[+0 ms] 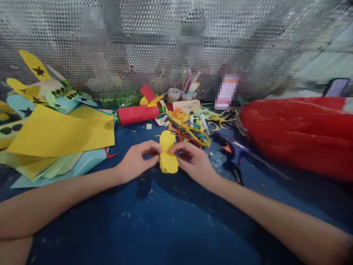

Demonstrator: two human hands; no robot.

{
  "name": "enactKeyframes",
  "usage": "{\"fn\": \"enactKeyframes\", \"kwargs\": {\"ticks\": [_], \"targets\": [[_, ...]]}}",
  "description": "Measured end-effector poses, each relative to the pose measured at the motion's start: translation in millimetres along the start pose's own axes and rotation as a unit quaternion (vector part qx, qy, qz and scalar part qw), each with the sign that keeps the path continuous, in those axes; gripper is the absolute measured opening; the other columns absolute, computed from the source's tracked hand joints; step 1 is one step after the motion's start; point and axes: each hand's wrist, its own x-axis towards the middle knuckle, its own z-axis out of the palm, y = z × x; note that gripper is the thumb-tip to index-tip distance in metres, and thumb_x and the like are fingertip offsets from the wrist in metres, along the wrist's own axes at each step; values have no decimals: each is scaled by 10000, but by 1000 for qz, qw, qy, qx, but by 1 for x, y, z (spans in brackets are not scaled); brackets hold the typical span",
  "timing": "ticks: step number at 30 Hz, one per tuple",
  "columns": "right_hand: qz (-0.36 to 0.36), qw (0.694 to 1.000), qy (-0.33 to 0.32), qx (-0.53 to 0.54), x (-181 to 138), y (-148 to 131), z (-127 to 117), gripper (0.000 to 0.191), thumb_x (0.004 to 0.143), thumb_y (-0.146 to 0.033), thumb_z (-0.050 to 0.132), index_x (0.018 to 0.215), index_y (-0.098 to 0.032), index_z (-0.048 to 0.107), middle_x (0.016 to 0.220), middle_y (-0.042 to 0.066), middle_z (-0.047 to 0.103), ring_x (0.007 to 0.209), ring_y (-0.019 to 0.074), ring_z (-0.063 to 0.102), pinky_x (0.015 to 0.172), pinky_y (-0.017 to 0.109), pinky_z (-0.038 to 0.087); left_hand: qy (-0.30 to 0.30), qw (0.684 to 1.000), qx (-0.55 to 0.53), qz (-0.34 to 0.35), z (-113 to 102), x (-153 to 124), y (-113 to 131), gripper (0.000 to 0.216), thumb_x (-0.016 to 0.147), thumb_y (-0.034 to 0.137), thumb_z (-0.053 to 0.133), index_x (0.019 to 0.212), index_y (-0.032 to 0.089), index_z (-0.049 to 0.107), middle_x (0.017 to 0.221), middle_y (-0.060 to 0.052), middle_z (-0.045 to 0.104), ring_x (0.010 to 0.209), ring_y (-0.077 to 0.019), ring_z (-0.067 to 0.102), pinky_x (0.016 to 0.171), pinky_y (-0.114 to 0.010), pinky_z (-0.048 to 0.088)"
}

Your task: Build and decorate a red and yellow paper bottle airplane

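Observation:
Between my two hands, above the blue table, is a yellow paper cutout point(168, 162) with rounded ends, narrow at its middle, where a crease seems to run across. My left hand point(140, 156) pinches its left edge at that waist between thumb and fingers. On the opposite edge, my right hand point(194, 162) grips the same narrow part with its fingertips. Just beyond the cutout lies a bottle wrapped in red paper point(138, 114), with yellow paper pieces on it. To the right of that, scissors with yellow handles point(202, 137) rest among paper scraps.
Yellow sheets point(63, 130) and light blue paper are piled at left, below paper-decorated bottle planes point(55, 90). A dark blue glue gun point(235, 151) stands right of my hands. Far right is a big red bundle point(298, 132). A perforated metal screen point(154, 44) closes off the back.

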Motion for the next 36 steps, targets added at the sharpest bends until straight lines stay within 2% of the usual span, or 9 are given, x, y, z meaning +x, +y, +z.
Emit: {"fn": "enactKeyframes", "kwargs": {"ticks": [6, 10, 18, 26, 36], "targets": [[-7, 1000, -16, 24, 2, 3, -1, 120, 808, -196, 645, 923, -232, 641, 924, 35, 684, 810, 154, 651, 674, 272, 555, -4, 1000, 11, -17, -1, -1, 1, 73, 835, 203, 598, 867, 175, 657, 860, -17, 697, 817, -128, 665, 801, -258, 557], [-19, 999, -34, 3, 0, 0, 0, 86, 823, -207, 646, 905, -234, 640, 955, 42, 698, 807, 160, 657, 659, 280, 563, -11, 1000, 17, -10, 0, -2, 3, 87, 837, 199, 596, 879, 172, 667, 877, -31, 711, 824, -140, 676, 780, -256, 563], [-92, 994, 28, -59, -5, -3, 0, 121, 821, -139, 649, 887, -238, 628, 896, 20, 679, 819, 150, 659, 712, 274, 570, 27, 995, 69, 59, 2, -6, 8, 94, 830, 140, 593, 879, 183, 661, 854, -9, 714, 772, -107, 676, 746, -205, 548], [-202, 971, 42, -119, -7, -7, -1, 142, 842, -122, 637, 902, -251, 645, 863, 20, 699, 809, 157, 677, 705, 282, 573, 26, 976, 150, 156, 2, -8, 16, 118, 837, 94, 569, 838, 188, 642, 872, -25, 730, 818, -120, 687, 777, -226, 549], [-232, 957, 48, -169, -9, -12, -2, 145, 847, -112, 639, 884, -252, 646, 856, 17, 711, 802, 151, 690, 704, 271, 582, 45, 952, 201, 227, 2, -11, 18, 116, 868, 103, 569, 892, 206, 616, 883, -24, 726, 820, -124, 689, 760, -237, 555]]}}
